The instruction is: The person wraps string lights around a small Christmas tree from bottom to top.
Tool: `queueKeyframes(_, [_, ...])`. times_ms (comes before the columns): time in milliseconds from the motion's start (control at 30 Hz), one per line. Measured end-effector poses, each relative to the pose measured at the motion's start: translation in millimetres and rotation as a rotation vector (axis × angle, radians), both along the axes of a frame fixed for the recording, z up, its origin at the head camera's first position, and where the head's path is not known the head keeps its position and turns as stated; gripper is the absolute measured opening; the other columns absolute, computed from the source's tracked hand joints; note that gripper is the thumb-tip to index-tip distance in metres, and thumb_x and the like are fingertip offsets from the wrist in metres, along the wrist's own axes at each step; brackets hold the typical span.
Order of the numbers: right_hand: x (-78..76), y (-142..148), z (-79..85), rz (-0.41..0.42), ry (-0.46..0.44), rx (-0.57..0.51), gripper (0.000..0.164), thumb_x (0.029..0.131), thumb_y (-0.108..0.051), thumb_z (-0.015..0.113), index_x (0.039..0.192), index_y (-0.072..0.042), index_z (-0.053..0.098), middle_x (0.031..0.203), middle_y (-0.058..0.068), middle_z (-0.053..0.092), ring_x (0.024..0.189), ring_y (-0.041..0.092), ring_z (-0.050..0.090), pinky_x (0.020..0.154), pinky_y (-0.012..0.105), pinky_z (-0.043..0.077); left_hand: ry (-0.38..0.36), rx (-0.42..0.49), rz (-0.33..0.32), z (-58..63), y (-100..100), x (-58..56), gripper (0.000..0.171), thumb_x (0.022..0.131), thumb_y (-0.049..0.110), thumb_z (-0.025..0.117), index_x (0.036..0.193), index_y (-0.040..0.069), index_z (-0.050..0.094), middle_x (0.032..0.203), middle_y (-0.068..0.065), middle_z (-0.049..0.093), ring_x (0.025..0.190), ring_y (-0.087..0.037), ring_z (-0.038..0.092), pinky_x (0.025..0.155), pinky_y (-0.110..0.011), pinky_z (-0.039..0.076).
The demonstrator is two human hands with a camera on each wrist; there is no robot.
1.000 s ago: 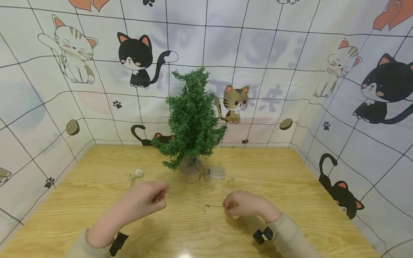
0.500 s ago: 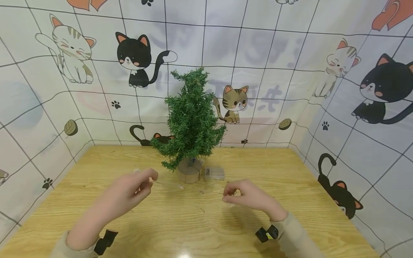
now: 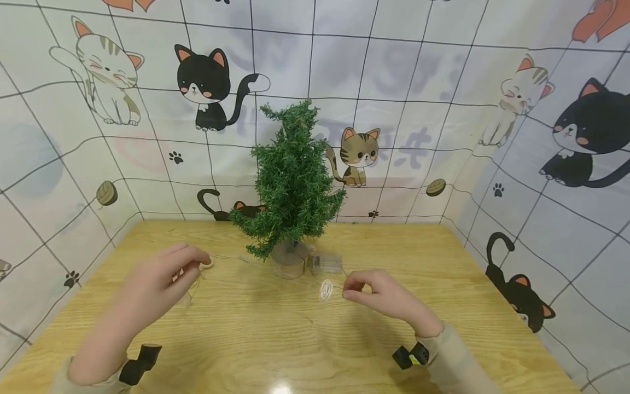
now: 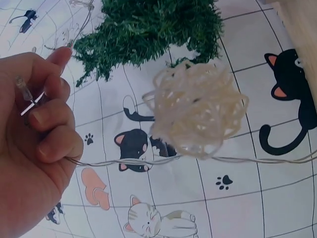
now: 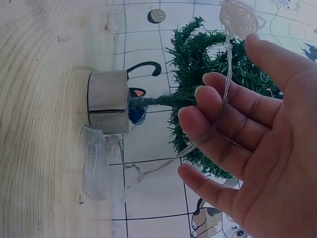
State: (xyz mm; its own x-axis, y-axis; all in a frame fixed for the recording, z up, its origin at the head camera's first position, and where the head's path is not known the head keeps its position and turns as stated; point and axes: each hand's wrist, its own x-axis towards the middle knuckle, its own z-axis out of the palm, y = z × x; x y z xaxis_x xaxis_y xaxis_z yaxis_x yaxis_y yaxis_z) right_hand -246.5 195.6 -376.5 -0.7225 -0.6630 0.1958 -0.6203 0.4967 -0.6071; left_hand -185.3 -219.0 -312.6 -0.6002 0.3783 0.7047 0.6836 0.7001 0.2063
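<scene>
**String of Lights (image 4: 260,160) Held Up Before a Small Green Tree (image 3: 295,175)**

My left hand (image 3: 164,279) curls its fingers around the thin wire, a tiny bulb (image 4: 23,87) showing inside the grip, while a woven ball (image 4: 198,109) hangs just beside the fingers. My right hand (image 3: 381,295) grasps more lightly, fingers loosely bent with the wire lying across them; a white ball (image 3: 326,290) dangles just left of its fingertips.

The step in hand appears to be spreading the string and working it free. To do it well, I should keep both grips light, since wire this fine probably kinks easily, and draw it out evenly rather than tug. Any snag is best loosened loop by loop, with the balls kept apart and off the branches. Some slack toward the battery box (image 3: 327,263) would be wise, as the wire seems to lead that way.

The string lies at both hands: from the left, a strand runs off toward the foot of the tree; from the right, wire trails back toward the box. Whether one unbroken length joins the two grips, I cannot tell. The tree stands beyond and between my hands, its round wooden base (image 3: 289,259) on the surface (image 3: 275,339). The clear box lies beside that base, just past my right hand and slightly to its left.
</scene>
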Motion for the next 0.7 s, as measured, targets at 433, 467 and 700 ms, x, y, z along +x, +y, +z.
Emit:
queueKeyframes(433, [1.5, -0.9, 2.4, 0.0, 0.026, 0.041, 0.005, 0.095, -0.024, 0.064, 0.098, -0.024, 0.069, 0.095, -0.013, 0.066, 0.09, 0.005, 0.061, 0.08, 0.039, 0.053, 0.191, 0.112, 0.196, 14.7, -13.6, 3.1, 0.03, 0.082, 0.001, 0.058, 0.108, 0.006, 0.072, 0.08, 0.006, 0.057, 0.065, -0.003, 0.036, 0.053, -0.016, 0.031])
queueKeyframes(467, [1.6, -1.1, 2.4, -0.003, 0.028, 0.04, 0.006, 0.095, -0.022, 0.064, 0.099, -0.024, 0.069, 0.096, -0.012, 0.066, 0.09, 0.005, 0.061, 0.079, 0.039, 0.052, 0.202, 0.113, 0.206, 14.9, -14.1, 3.0, 0.03, 0.082, 0.002, 0.057, 0.108, 0.006, 0.072, 0.08, 0.006, 0.058, 0.064, -0.003, 0.037, 0.052, -0.016, 0.031])
queueKeyframes(700, [1.5, -3.4, 3.8, -0.01, 0.099, 0.026, 0.008, 0.093, -0.017, 0.066, 0.096, -0.025, 0.068, 0.098, -0.012, 0.065, 0.092, 0.007, 0.061, 0.08, 0.035, 0.052, 0.252, 0.107, 0.307, 16.2, -23.7, 3.2, 0.03, 0.084, 0.009, 0.057, 0.109, 0.005, 0.072, 0.082, -0.002, 0.065, 0.052, -0.007, 0.039, 0.042, -0.017, 0.029])
